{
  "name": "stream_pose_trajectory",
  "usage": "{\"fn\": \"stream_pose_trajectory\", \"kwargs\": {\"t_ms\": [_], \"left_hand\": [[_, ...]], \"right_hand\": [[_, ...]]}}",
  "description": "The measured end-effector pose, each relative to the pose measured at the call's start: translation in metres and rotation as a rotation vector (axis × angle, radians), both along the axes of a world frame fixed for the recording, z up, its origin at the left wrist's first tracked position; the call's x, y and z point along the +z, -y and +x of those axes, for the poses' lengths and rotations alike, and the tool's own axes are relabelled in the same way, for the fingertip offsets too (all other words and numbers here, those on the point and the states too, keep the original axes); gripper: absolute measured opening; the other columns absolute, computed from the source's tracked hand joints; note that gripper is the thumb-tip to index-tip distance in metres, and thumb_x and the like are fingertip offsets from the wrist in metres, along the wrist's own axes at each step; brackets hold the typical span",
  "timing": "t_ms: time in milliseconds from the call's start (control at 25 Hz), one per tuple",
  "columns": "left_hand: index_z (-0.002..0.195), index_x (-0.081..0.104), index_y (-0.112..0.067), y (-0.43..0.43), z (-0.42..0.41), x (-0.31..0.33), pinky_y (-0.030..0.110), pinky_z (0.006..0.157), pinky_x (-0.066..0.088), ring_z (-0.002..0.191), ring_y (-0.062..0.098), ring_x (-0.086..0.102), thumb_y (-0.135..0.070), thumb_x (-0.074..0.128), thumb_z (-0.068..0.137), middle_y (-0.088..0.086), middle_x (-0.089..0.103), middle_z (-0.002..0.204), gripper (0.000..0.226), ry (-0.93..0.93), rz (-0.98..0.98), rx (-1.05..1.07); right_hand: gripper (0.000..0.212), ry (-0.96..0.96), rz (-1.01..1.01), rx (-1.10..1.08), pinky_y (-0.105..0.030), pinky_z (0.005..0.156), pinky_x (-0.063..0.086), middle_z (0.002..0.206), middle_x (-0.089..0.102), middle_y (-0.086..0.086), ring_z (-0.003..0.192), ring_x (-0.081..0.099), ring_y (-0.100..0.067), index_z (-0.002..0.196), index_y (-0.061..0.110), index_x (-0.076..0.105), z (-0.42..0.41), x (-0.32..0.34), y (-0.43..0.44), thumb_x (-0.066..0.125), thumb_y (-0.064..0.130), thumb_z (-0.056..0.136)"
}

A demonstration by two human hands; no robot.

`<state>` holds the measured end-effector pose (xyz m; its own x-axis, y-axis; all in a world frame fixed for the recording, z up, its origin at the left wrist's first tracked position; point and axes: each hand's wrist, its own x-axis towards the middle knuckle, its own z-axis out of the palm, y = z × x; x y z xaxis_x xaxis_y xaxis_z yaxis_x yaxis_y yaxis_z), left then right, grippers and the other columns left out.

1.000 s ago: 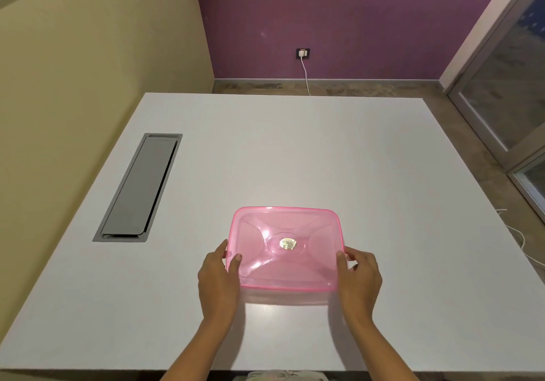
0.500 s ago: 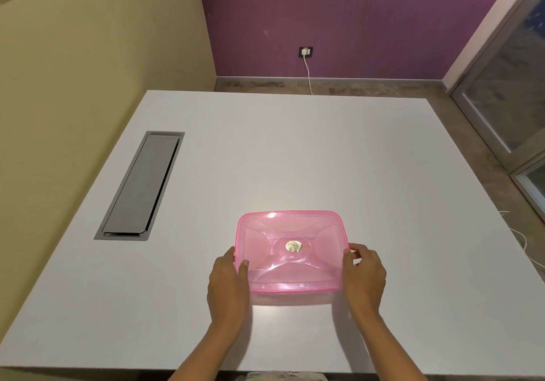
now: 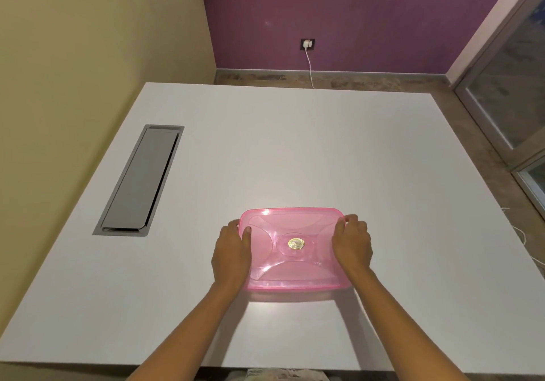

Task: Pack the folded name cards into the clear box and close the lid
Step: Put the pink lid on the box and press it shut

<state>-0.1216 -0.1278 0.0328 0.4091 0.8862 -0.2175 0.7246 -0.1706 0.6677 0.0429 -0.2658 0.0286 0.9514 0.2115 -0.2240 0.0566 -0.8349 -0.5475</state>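
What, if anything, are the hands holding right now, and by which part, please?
The pink box, lid on: the left hand grips its left edge, the right hand its right edge, near the far corners.

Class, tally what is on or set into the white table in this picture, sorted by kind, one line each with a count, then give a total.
Pink lidded box: 1
Hands on the box, left hand and right hand: 2
Grey hatch set into the table: 1
Name cards: 0 visible
Total: 4
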Motion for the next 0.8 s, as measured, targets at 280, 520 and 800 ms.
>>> {"fn": "stream_pose_trajectory", "kwargs": {"t_ms": [280, 520, 800], "left_hand": [[0.12, 0.053, -0.014, -0.011, 0.01, -0.004, 0.034, 0.079, 0.042, 0.105, 0.028, 0.058, -0.036, 0.039, 0.098, 0.006, 0.06, 0.117, 0.034, -0.008, 0.009, -0.02], [0.118, 0.052, -0.013, -0.009, 0.013, -0.006, 0.036, 0.081, 0.044, 0.103, 0.028, 0.058, -0.036, 0.039, 0.098, 0.006, 0.059, 0.117, 0.033, 0.001, 0.007, -0.003], [0.116, 0.053, -0.01, -0.014, 0.017, -0.005, 0.035, 0.078, 0.043, 0.101, 0.029, 0.058, -0.037, 0.041, 0.097, 0.007, 0.059, 0.114, 0.035, -0.04, 0.014, -0.028]], "right_hand": [[0.033, 0.019, -0.171, 0.174, -0.04, 0.08, 0.042, 0.112, 0.056, -0.021, 0.106, 0.051, -0.04, 0.109, 0.002, 0.056, 0.028, -0.008, -0.041, 0.029, 0.016, 0.098], [0.023, 0.117, -0.266, 0.226, -0.033, 0.067, 0.042, 0.099, 0.062, -0.017, 0.089, 0.059, -0.036, 0.095, 0.002, 0.061, 0.034, -0.017, -0.047, 0.039, 0.002, 0.087], [0.02, 0.177, -0.378, 0.305, -0.03, 0.061, 0.043, 0.094, 0.062, -0.012, 0.084, 0.061, -0.031, 0.09, 0.007, 0.061, 0.031, -0.021, -0.046, 0.047, -0.003, 0.079]]}}
